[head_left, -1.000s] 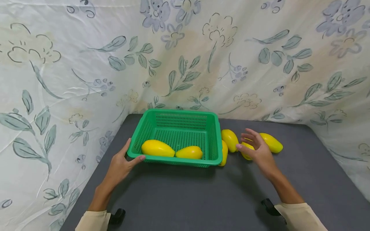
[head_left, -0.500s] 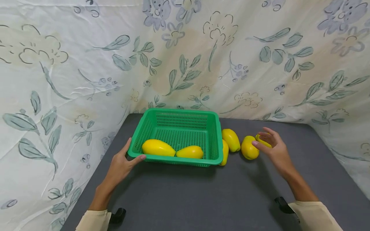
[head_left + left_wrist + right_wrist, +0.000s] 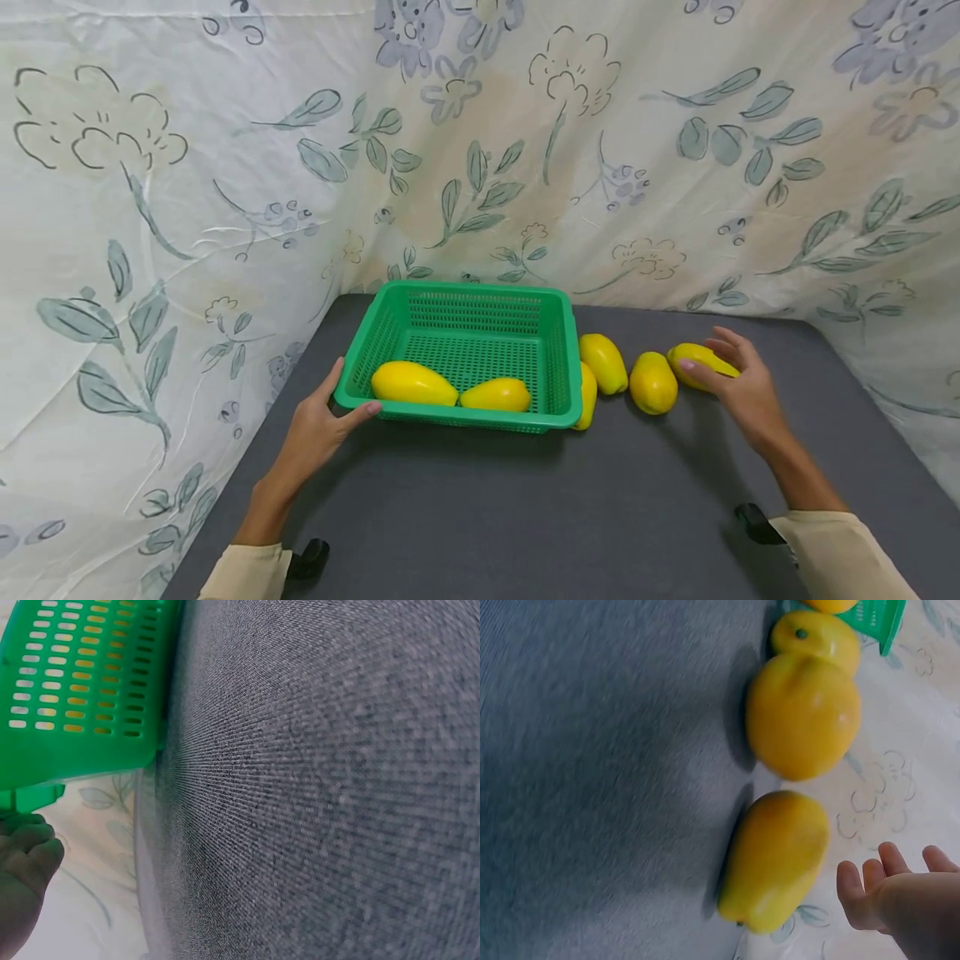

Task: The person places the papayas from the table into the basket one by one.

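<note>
Bare-handed, a person grips a green basket of yellow fruits with the left hand; the right hand, fingers parted, hovers near another fruit.

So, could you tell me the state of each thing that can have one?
Green basket: upright, partly filled
Two yellow fruits inside: lying along the near side
Four yellow fruits outside: lying on the grey table, one partly hidden
Left hand: holding the basket's corner
Right hand: holding nothing, near the rightmost fruit
Patterned cloth: hanging, slightly wrinkled
</note>
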Tool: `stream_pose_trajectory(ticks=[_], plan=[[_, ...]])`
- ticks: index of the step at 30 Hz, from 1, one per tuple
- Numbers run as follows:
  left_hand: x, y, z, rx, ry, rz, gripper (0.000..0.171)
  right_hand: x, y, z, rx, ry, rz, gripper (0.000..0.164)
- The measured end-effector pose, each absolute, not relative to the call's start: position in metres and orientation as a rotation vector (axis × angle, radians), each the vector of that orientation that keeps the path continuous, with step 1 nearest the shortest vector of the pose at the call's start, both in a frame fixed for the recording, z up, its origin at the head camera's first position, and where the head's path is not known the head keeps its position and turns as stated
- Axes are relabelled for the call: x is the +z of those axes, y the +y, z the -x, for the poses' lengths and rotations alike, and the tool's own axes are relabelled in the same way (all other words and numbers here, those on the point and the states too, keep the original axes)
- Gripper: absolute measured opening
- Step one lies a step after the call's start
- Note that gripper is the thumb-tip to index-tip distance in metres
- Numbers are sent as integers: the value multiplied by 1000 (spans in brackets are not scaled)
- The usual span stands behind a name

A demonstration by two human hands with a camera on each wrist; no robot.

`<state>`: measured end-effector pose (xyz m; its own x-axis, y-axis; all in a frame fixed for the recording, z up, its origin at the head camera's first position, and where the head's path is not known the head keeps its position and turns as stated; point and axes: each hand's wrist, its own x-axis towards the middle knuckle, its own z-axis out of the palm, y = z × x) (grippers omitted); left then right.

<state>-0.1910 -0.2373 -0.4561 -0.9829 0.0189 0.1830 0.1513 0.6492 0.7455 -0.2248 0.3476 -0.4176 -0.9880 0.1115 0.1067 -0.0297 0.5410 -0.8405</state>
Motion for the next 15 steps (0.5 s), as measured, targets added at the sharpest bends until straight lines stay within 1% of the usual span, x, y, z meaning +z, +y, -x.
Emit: stream_pose_trajectory(ticks=[15], plan=[[-457,-238,192,-1243,-2706,139,102,-437,379,242,1399,-2673,178,102]])
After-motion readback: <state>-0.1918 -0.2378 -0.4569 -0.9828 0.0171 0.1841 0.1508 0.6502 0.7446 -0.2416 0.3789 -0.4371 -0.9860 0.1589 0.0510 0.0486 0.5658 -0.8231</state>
